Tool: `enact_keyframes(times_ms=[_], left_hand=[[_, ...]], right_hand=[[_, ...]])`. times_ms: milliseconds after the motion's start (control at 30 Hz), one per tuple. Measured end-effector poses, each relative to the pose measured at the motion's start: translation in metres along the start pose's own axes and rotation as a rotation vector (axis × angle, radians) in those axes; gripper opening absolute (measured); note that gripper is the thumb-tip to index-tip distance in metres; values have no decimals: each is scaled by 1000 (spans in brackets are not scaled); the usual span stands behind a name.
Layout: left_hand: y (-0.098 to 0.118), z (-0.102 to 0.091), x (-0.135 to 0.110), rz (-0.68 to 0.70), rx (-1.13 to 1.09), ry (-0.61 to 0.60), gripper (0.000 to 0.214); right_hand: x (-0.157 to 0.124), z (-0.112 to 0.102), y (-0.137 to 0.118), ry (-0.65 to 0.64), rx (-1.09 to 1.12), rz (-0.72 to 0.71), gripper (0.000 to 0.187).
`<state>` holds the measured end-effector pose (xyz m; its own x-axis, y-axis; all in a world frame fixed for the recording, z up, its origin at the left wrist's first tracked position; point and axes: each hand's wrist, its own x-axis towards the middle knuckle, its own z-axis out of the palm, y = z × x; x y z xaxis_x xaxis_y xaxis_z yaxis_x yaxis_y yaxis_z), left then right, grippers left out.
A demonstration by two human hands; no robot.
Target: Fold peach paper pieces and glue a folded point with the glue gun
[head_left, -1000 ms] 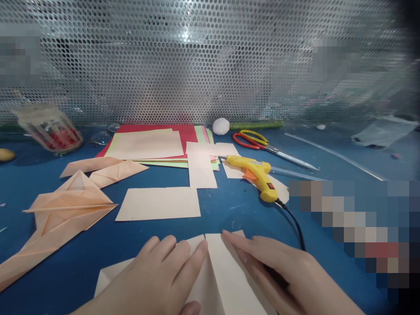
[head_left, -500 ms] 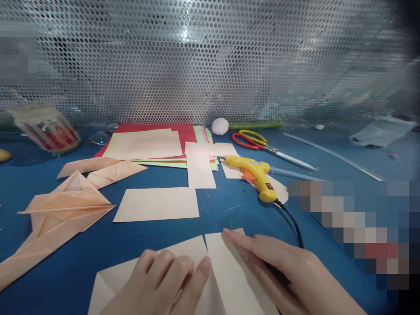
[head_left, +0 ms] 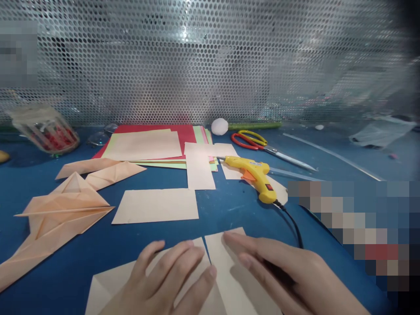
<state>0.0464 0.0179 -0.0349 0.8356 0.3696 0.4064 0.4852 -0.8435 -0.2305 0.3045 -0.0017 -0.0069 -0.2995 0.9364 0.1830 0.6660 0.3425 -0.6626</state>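
A cream sheet of paper point(head_left: 226, 273) lies folded at the near edge of the blue table point(head_left: 236, 210), with two flaps meeting along a middle seam. My left hand point(head_left: 167, 280) rests on the left flap with its fingers stretched out and slightly spread. On the right flap my right hand point(head_left: 282, 271) lies flat, its fingertips at the flap's top corner. Neither hand grips anything.
A yellow glue gun point(head_left: 254, 175) with a black cord lies just beyond, red-and-yellow scissors point(head_left: 262, 146) behind it. Loose cream rectangles point(head_left: 155, 205), a stack of coloured paper point(head_left: 147, 146) and folded peach shapes point(head_left: 62, 210) lie to the left. A jar point(head_left: 46, 129) stands by the perforated metal wall point(head_left: 197, 61).
My left hand has uncurled and slid along the left flap, its fingers now stretched out flat. My right hand has stayed in place on the right flap.
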Motion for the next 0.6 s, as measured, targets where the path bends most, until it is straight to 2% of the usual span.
enact_keyframes(times_ms=[133,233,333,400,500,600], left_hand=[[-8,4,2,0,-28,-52,42],[-11,-3,8,-28,-7,-147,55],[-12,-12,13,-42,42,-164,59],[-14,-16,15,-21,49,-152,62],[-19,-18,15,76,-19,-169,51],[-20,-14,11,86,-103,-199,58]], right_hand=[[2,-1,-3,-33,-4,22,26],[2,-1,-1,-20,4,59,25],[5,-1,0,-3,17,71,26],[9,-1,0,38,32,59,26],[15,0,-3,104,41,46,26],[16,0,-4,92,-16,44,26]])
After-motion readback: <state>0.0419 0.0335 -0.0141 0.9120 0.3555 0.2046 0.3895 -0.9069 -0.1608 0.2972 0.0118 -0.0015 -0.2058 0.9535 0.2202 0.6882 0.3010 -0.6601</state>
